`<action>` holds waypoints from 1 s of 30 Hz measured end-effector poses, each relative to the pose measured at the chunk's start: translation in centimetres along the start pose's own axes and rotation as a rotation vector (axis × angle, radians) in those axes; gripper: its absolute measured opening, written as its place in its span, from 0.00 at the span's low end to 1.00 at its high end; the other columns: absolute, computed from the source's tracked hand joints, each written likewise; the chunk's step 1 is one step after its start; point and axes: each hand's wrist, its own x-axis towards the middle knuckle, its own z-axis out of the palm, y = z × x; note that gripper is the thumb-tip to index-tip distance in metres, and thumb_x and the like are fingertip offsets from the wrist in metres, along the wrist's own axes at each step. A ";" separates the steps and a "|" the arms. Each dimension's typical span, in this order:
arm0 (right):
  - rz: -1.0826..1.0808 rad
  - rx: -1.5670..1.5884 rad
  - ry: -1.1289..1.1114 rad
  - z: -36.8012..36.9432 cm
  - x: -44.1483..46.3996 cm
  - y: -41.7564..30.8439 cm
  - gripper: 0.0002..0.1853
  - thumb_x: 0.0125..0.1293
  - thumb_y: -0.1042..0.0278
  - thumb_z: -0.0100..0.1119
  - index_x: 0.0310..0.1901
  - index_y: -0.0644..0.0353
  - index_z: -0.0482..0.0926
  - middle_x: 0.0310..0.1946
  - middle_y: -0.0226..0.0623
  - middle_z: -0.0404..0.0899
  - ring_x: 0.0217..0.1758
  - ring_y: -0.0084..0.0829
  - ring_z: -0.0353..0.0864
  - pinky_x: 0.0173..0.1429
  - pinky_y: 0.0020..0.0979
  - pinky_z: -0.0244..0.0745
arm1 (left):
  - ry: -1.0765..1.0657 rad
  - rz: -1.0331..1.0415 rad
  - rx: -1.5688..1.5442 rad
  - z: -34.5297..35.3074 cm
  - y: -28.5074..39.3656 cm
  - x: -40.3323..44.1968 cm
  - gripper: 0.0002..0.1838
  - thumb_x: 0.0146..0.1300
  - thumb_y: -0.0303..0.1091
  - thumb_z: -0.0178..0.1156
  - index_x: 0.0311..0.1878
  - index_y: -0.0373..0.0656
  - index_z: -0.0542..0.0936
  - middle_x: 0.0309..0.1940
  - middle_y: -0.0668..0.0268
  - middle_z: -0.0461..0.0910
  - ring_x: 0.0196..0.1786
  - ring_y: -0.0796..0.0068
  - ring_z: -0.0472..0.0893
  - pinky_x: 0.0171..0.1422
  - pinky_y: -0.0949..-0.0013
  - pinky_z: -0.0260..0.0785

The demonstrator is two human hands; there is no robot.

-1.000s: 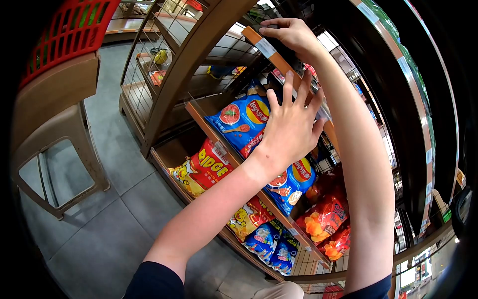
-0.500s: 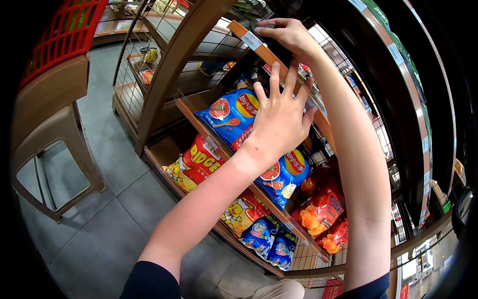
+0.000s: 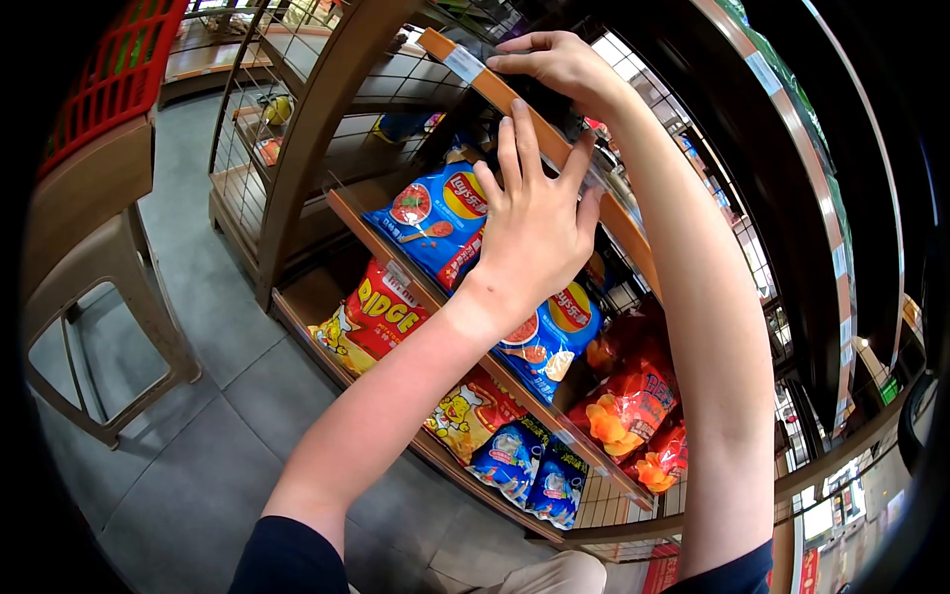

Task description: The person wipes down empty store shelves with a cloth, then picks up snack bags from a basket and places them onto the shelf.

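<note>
My left hand (image 3: 534,223) is open in front of the snack rack, palm toward it. Its fingertips lie against the orange front edge (image 3: 564,148) of the upper shelf. Beyond that edge my right hand (image 3: 569,71) is bent over a dark thing on the upper shelf, its fingers curled around the top; what it is I cannot make out. Behind and below my left hand are blue Lay's chip bags (image 3: 430,213), partly covered by the hand and wrist. A red bag of chips (image 3: 633,406) lies to the right on the same shelf.
On the bottom shelf are a red Ridge bag (image 3: 386,309) and small blue snack bags (image 3: 507,457). A plastic stool (image 3: 99,327) stands at the left on grey floor tiles, with a red basket (image 3: 114,79) above it. Dark shelving (image 3: 782,178) rises at the right.
The view has shifted slightly, so the rack sits farther left. My left hand's fingers have drawn closer together at the shelf edge. My right hand remains bent over the dark thing.
</note>
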 end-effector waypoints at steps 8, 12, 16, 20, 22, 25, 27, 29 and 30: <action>0.000 -0.019 -0.035 -0.5 -0.3 0.5 0.28 0.56 0.51 0.75 0.55 0.57 0.83 0.47 0.41 0.85 0.49 0.31 0.83 0.56 0.31 0.76 | -0.005 0.005 0.021 -0.2 0.0 0.2 0.27 0.74 0.44 0.49 0.75 0.59 0.64 0.73 0.27 0.43 0.75 0.32 0.48 0.72 0.35 0.44; -0.012 -0.012 -0.035 -0.6 -0.5 0.9 0.28 0.56 0.52 0.75 0.55 0.59 0.83 0.46 0.41 0.85 0.47 0.30 0.84 0.54 0.30 0.76 | -0.017 0.008 0.031 -0.3 0.1 0.2 0.26 0.74 0.43 0.49 0.74 0.57 0.65 0.72 0.26 0.45 0.74 0.31 0.48 0.73 0.36 0.43; 0.003 0.067 -0.079 -0.7 -0.2 0.9 0.27 0.56 0.54 0.75 0.54 0.60 0.83 0.45 0.41 0.85 0.46 0.30 0.84 0.53 0.30 0.78 | 0.000 0.018 0.019 -0.3 0.0 0.2 0.25 0.74 0.43 0.49 0.72 0.56 0.66 0.72 0.25 0.46 0.74 0.31 0.49 0.73 0.36 0.43; -0.027 0.042 -0.069 -0.7 -0.3 1.3 0.25 0.56 0.55 0.75 0.52 0.60 0.84 0.43 0.41 0.85 0.45 0.30 0.85 0.53 0.30 0.80 | -0.003 0.024 0.049 -0.2 0.0 0.3 0.25 0.74 0.41 0.49 0.72 0.55 0.66 0.71 0.25 0.46 0.74 0.31 0.49 0.73 0.37 0.45; -0.026 0.045 -0.074 -0.8 -0.2 1.7 0.25 0.56 0.54 0.75 0.51 0.61 0.83 0.43 0.41 0.85 0.45 0.30 0.85 0.53 0.29 0.80 | -0.022 0.027 0.067 -0.2 -0.1 0.3 0.24 0.74 0.40 0.48 0.72 0.55 0.66 0.71 0.24 0.46 0.74 0.31 0.50 0.72 0.37 0.46; -0.039 0.027 -0.059 -0.8 -0.2 2.0 0.24 0.57 0.55 0.75 0.51 0.61 0.83 0.42 0.41 0.85 0.44 0.30 0.85 0.52 0.29 0.81 | -0.028 0.027 0.057 -0.3 -0.1 0.4 0.24 0.74 0.40 0.48 0.72 0.55 0.66 0.72 0.24 0.45 0.74 0.31 0.50 0.72 0.38 0.46; -0.051 0.006 -0.041 -1.0 -0.5 1.8 0.24 0.57 0.56 0.75 0.51 0.61 0.83 0.42 0.41 0.84 0.43 0.29 0.85 0.51 0.29 0.81 | -0.026 0.022 0.052 -0.4 -0.1 0.4 0.24 0.74 0.40 0.47 0.72 0.55 0.66 0.72 0.24 0.45 0.74 0.31 0.50 0.72 0.38 0.46; 0.036 0.117 -0.118 -1.5 -0.9 1.5 0.23 0.58 0.58 0.74 0.51 0.60 0.83 0.42 0.39 0.84 0.42 0.28 0.85 0.49 0.29 0.81 | -0.027 0.020 0.046 -0.3 0.0 0.4 0.24 0.74 0.40 0.47 0.72 0.55 0.66 0.72 0.24 0.45 0.74 0.31 0.50 0.72 0.38 0.46; 0.037 0.116 -0.116 -1.5 -1.2 1.4 0.23 0.58 0.58 0.74 0.51 0.60 0.83 0.42 0.39 0.84 0.42 0.28 0.85 0.49 0.29 0.81 | -0.021 0.024 0.064 -0.2 -0.1 0.4 0.24 0.75 0.40 0.46 0.72 0.56 0.66 0.72 0.24 0.44 0.74 0.31 0.50 0.72 0.38 0.46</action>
